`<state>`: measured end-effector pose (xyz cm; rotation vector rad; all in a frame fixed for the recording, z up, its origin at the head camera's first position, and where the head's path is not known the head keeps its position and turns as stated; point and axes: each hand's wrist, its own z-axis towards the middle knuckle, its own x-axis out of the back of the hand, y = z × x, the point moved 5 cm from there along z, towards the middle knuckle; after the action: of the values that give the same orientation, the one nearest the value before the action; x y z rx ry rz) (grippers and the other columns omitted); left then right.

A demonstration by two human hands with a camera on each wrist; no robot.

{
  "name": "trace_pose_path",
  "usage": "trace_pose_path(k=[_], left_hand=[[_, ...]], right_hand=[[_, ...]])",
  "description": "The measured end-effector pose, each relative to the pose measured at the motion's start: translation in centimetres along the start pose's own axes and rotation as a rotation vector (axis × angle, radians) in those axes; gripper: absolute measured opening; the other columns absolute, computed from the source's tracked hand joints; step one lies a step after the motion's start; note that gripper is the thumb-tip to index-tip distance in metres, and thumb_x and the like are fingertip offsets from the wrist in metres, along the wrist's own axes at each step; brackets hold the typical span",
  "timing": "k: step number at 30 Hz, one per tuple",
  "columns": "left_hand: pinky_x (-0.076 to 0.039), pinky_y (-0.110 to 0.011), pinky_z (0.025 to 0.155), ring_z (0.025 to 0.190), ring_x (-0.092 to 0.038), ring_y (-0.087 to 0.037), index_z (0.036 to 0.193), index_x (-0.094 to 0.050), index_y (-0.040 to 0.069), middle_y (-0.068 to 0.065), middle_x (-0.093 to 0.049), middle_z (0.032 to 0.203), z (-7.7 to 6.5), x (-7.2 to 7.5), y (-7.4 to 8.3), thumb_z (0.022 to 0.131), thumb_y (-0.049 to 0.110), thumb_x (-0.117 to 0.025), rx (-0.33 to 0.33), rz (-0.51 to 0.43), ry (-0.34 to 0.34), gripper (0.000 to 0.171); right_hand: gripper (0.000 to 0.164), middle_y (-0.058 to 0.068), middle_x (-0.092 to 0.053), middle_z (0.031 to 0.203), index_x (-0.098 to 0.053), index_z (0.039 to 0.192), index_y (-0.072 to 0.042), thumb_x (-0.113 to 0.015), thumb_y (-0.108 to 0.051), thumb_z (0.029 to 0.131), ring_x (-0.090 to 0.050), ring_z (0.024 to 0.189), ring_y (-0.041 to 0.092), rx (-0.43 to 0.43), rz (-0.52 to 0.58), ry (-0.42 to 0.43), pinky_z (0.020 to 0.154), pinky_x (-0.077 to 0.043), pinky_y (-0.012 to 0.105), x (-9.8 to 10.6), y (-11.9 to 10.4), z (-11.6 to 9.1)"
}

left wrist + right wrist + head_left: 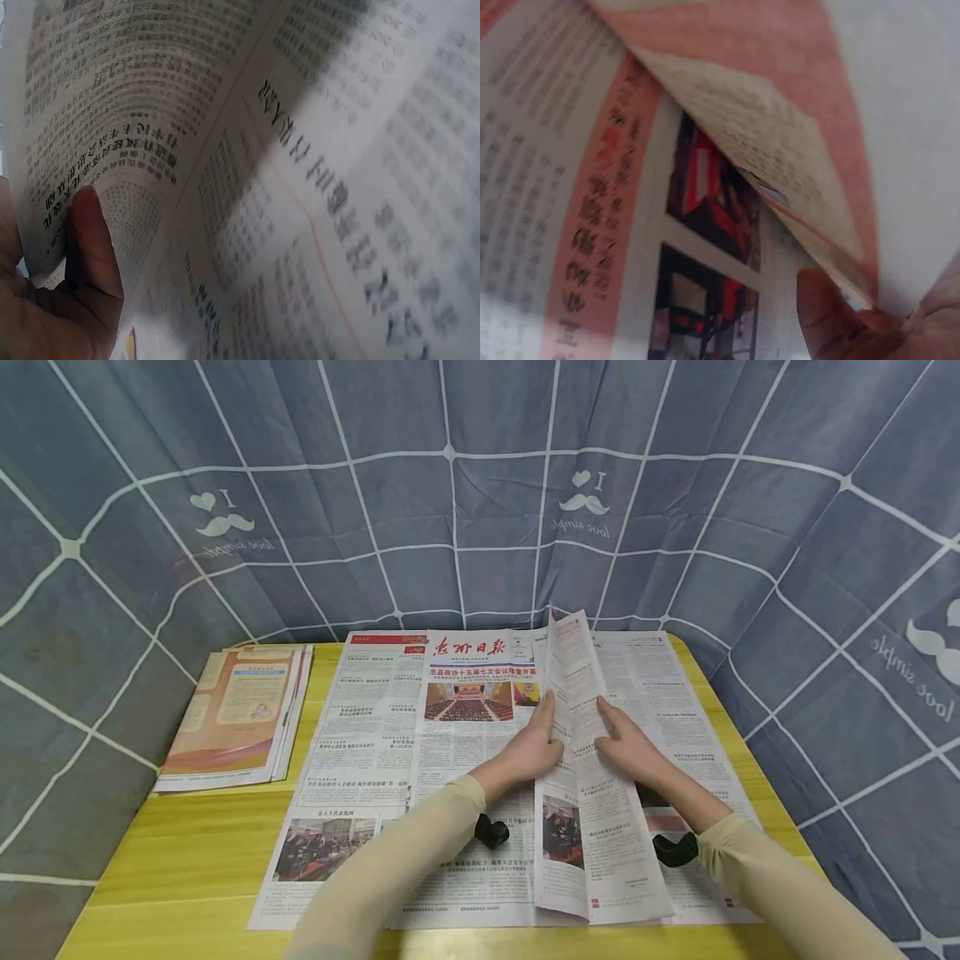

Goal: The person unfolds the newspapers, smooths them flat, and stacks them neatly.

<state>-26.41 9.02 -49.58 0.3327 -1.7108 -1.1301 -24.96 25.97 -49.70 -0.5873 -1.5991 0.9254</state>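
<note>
A spread newspaper (465, 777) with a red title and photos lies on the table. One of its pages (607, 835) is raised near the middle and bends into a narrow upright fold. My left hand (528, 750) pinches the fold's left side; in the left wrist view the thumb (94, 240) lies on the printed face, with the other fingers partly hidden by the paper. On the right side, my right hand (637, 750) pinches the other edge. The right wrist view has its fingers (825, 311) at the lower edge of the lifted sheet, over printed photos.
To the left, a small stack of papers (225, 718) with an orange-brown cover sits on the yellow wooden table (180, 860). A grey-blue curtain (495, 510) with white lines hangs behind and at both sides. A black band (491, 832) is at the left wrist.
</note>
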Motion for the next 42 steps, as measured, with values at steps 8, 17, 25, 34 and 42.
trace_pose_path(k=[8,17,25,34,42], left_hand=[[-0.032,-0.037,0.115,0.155,-0.008,-0.021,0.164,0.010,0.008,-0.011,0.005,0.171,-1.3,2.4,-0.5,0.095,0.004,-0.048,0.017,0.014,0.031,0.090],[-0.021,-0.039,0.121,0.155,0.002,-0.018,0.165,0.006,0.011,-0.009,0.005,0.171,-3.8,6.4,-1.8,0.098,0.003,-0.047,-0.020,0.007,0.067,0.085],[-0.011,-0.039,0.124,0.156,0.000,-0.021,0.165,0.003,0.010,-0.008,0.003,0.171,-5.6,9.8,-2.0,0.104,0.005,-0.047,-0.060,0.019,0.093,0.079],[-0.009,-0.046,0.124,0.156,0.005,-0.022,0.165,0.004,0.010,-0.009,0.005,0.171,-7.9,13.6,-1.9,0.102,0.002,-0.046,-0.092,0.003,0.141,0.081],[-0.009,-0.048,0.123,0.156,0.003,-0.022,0.165,0.005,0.009,-0.009,0.004,0.171,-9.9,17.2,-2.7,0.102,0.001,-0.048,-0.080,0.009,0.178,0.082]], right_hand=[[0.076,0.026,-0.008,0.167,-0.002,0.163,0.003,-0.038,0.006,0.096,-0.009,0.153,0.042,0.002,-0.092,0.029,0.120,-0.015,0.059,-0.2,0.9,-0.3],[0.064,0.018,-0.014,0.169,-0.008,0.165,-0.005,-0.038,-0.007,0.108,-0.014,0.154,0.038,0.024,-0.185,0.076,0.119,-0.022,0.057,0.2,0.9,-1.0],[0.061,0.020,-0.017,0.168,-0.012,0.165,-0.008,-0.039,-0.011,0.110,-0.016,0.153,0.040,0.046,-0.181,0.104,0.118,-0.022,0.060,1.2,1.4,-1.5],[0.060,0.021,-0.019,0.167,-0.014,0.165,-0.007,-0.039,-0.010,0.110,-0.019,0.152,0.043,0.060,-0.213,0.132,0.117,-0.023,0.061,2.9,1.3,-2.0],[0.061,0.022,-0.016,0.167,-0.011,0.165,-0.008,-0.037,-0.012,0.111,-0.019,0.151,0.045,0.070,-0.244,0.115,0.113,-0.027,0.064,4.9,1.7,-2.9]])
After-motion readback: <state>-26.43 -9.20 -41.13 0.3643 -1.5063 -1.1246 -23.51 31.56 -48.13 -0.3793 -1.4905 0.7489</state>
